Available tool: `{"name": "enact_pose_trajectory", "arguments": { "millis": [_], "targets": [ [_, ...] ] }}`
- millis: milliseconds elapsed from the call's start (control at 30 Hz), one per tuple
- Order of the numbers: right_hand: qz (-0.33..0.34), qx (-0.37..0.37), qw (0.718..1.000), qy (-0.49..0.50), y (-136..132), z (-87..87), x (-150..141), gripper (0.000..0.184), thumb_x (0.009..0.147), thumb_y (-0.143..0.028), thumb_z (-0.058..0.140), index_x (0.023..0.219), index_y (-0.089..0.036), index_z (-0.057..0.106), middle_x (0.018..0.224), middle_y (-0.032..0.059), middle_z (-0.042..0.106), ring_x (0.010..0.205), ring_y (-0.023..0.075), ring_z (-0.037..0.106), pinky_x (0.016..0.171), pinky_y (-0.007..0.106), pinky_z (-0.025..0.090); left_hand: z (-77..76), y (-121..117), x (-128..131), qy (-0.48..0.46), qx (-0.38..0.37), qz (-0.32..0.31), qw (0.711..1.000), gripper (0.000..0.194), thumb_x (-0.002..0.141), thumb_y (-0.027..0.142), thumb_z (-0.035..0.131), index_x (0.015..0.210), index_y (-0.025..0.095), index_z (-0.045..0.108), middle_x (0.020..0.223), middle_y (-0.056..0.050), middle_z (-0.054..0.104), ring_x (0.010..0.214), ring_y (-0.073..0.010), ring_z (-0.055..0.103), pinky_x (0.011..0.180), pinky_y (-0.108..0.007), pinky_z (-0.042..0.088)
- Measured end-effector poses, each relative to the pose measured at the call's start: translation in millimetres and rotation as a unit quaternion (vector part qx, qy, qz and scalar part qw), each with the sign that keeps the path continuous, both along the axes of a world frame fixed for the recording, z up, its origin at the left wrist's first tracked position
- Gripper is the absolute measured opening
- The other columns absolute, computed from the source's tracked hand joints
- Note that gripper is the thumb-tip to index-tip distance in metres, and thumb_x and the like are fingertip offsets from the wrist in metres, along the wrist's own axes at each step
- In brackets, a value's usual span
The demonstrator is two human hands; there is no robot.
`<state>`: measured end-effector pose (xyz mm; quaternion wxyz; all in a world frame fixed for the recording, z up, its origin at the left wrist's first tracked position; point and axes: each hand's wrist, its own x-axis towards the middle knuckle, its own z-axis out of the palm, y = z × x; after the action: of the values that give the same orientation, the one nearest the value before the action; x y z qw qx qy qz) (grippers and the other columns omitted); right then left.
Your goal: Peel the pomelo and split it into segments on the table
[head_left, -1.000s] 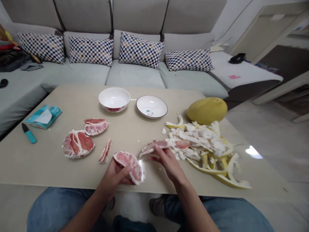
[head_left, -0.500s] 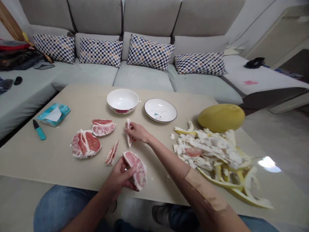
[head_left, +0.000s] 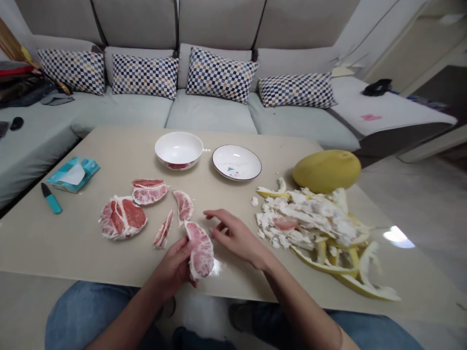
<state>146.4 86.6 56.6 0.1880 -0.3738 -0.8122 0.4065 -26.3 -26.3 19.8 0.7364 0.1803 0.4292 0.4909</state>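
Note:
My left hand (head_left: 174, 266) grips a pink pomelo piece (head_left: 200, 250) with white membrane, near the table's front edge. Just right of that piece, my right hand (head_left: 233, 236) hovers with fingers apart and nothing in them. A single pomelo segment (head_left: 184, 205) lies on the table beyond both hands. Left of it rests a narrow, partly opened segment (head_left: 164, 230). Farther left are a large peeled pomelo chunk (head_left: 123, 218) with red flesh showing and a smaller chunk (head_left: 149, 191) behind it.
A white bowl (head_left: 178, 149) and a dark-rimmed plate (head_left: 237, 163) stand at the back. To the right, a whole yellow pomelo (head_left: 326, 171) sits behind a heap of peel and pith (head_left: 310, 218). A teal-handled knife (head_left: 51, 198) and a tissue pack (head_left: 73, 174) lie left.
My right hand has let go of a pomelo segment, now lying on the table, and drawn back toward me. My left hand still holds its piece, turned a little more upright. The view has shifted slightly.

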Motion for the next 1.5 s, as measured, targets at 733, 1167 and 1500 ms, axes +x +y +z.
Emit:
{"name": "enact_pose_trajectory", "arguments": {
  "millis": [733,1167,1500],
  "targets": [
    [-0.092,-0.140,0.978,0.125,-81,-21.2,10,0.027,0.088,-0.042,0.061,0.095,-0.018,0.071,0.084,0.0028,0.067,0.077,0.0182,0.060,0.069,0.028,0.048,10.8,-12,-1,0.234,0.144,-0.076,0.958,0.050,0.085,0.057,0.064,0.119,0.020,0.063,0.106,-0.009,0.071,0.092,-0.0217,0.068,0.073,-0.029,0.057],
    [-0.049,-0.058,0.994,0.076,-86,-4.4,12,0.045,0.068,-0.012,0.064,0.112,-0.020,0.065,0.104,0.0056,0.068,0.092,0.0200,0.064,0.078,0.029,0.053,16.7,-11,-4,0.288,0.212,-0.111,0.927,0.027,0.083,0.029,0.065,0.108,0.019,0.064,0.107,-0.005,0.052,0.099,-0.0209,0.059,0.083,-0.031,0.056],
    [-0.035,0.054,0.992,0.104,-96,-12.1,6,0.048,0.069,-0.008,0.058,0.115,-0.020,0.062,0.107,0.0080,0.067,0.093,0.0211,0.063,0.081,0.031,0.051,18.7,-14,-1,0.339,0.226,-0.115,0.906,0.032,0.076,0.018,0.064,0.107,0.019,0.060,0.102,-0.002,0.050,0.092,-0.0183,0.057,0.078,-0.029,0.057]
  ]
}}
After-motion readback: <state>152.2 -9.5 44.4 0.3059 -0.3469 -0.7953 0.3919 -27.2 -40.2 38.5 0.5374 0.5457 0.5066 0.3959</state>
